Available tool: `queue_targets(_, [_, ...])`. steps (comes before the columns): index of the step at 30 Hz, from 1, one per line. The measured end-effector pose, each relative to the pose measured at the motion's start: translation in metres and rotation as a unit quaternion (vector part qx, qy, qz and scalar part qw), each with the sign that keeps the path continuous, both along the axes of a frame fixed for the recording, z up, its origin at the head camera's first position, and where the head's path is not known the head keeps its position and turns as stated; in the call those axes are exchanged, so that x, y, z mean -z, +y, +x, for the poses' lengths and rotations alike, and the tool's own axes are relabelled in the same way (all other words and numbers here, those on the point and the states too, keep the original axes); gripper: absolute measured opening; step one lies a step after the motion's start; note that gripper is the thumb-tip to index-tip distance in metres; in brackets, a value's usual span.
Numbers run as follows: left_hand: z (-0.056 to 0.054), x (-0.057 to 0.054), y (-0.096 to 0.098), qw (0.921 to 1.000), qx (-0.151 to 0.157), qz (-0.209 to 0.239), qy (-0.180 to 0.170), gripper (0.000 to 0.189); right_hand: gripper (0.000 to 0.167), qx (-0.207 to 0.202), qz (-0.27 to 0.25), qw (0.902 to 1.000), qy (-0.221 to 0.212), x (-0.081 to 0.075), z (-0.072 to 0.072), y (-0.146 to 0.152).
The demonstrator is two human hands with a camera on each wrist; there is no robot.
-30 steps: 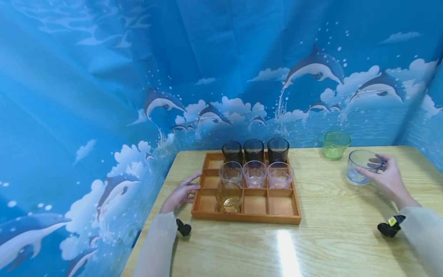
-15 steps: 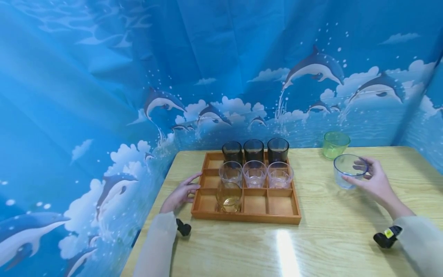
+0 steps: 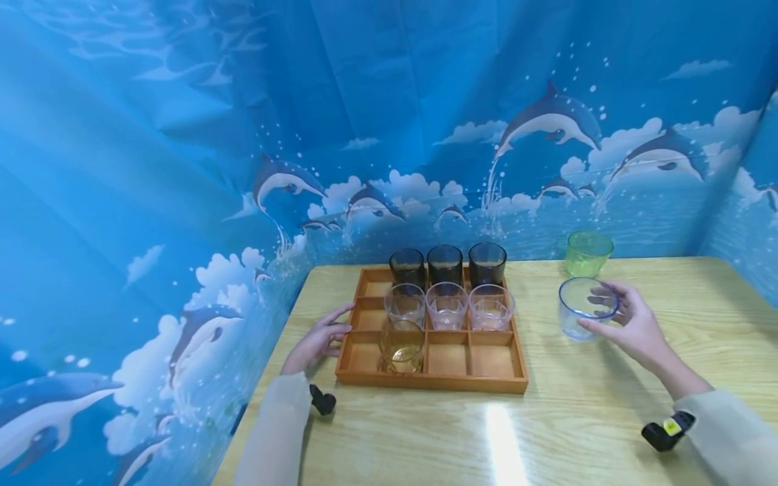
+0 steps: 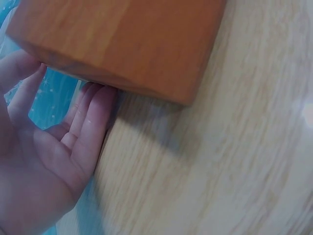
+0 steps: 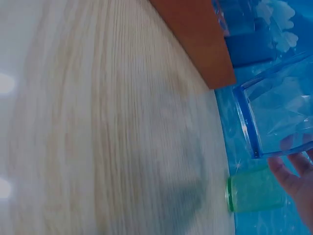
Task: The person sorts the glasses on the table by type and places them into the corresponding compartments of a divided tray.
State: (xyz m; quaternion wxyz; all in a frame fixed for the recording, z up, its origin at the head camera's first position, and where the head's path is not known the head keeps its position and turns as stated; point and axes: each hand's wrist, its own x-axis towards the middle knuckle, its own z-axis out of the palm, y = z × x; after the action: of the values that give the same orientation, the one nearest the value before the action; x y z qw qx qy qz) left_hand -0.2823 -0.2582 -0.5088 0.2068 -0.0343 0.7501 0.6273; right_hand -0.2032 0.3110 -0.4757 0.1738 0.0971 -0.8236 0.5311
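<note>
My right hand (image 3: 635,324) grips a clear glass with a blue rim (image 3: 577,324), fingers behind and thumb in front, held just right of the tray. In the right wrist view this blue-rimmed glass (image 5: 283,107) is tilted by the camera angle, and fingertips show at its side. My left hand (image 3: 316,343) touches the left side of a wooden compartment tray (image 3: 431,382) with extended fingers; the left wrist view shows them against the tray wall (image 4: 122,44). Dark glasses (image 3: 446,264) fill part of the back row, pinkish clear glasses (image 3: 448,307) the middle row, and an amber glass (image 3: 403,351) the front row.
A green glass (image 3: 588,255) stands at the back of the table, behind the held glass. The light wooden table (image 3: 425,439) meets a blue dolphin-print curtain (image 3: 389,135) at its back and left edges.
The right hand has moved left and slightly toward the front with the blue-rimmed glass, closer to the tray. My left hand and the tray have stayed still.
</note>
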Motion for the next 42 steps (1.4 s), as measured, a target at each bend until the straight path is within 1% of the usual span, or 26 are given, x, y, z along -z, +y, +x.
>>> queue_targets(3, [0.001,-0.001,0.000,1.0000,0.000,0.001,0.000,0.049,0.075,-0.028,-0.021,0.9993,0.017,-0.002,0.004,-0.009])
queue_targets(5, [0.001,-0.001,0.001,1.0000,-0.003,0.002,-0.002,0.048,0.076,-0.046,-0.026,0.9982,0.027,-0.004,0.006,-0.015])
queue_targets(12, [0.001,-0.002,0.001,0.9999,-0.006,0.010,-0.006,0.048,0.076,-0.093,-0.041,0.9940,0.041,-0.010,0.015,-0.037])
queue_targets(19, [0.003,-0.002,0.002,0.9999,-0.005,0.012,-0.004,0.049,0.078,-0.141,-0.060,0.9867,0.054,-0.016,0.020,-0.056])
queue_targets(26, [0.003,-0.002,0.001,0.9999,-0.004,0.015,-0.004,0.048,0.076,-0.166,-0.065,0.9828,0.050,-0.016,0.023,-0.078])
queue_targets(33, [0.002,-0.001,0.002,1.0000,-0.002,0.009,-0.001,0.049,0.080,-0.156,-0.074,0.9848,0.016,-0.012,0.026,-0.105])
queue_targets(36, [0.002,-0.001,0.003,1.0000,-0.002,0.009,0.000,0.050,0.082,-0.160,-0.083,0.9836,0.003,-0.010,0.026,-0.116])
queue_targets(40, [0.002,0.000,0.002,0.9999,-0.004,0.010,0.003,0.049,0.083,-0.162,-0.096,0.9821,0.000,-0.009,0.025,-0.133])
queue_targets(42, [0.003,0.000,0.001,0.9999,-0.005,0.012,0.002,0.049,0.082,-0.173,-0.111,0.9787,0.004,-0.009,0.023,-0.141])
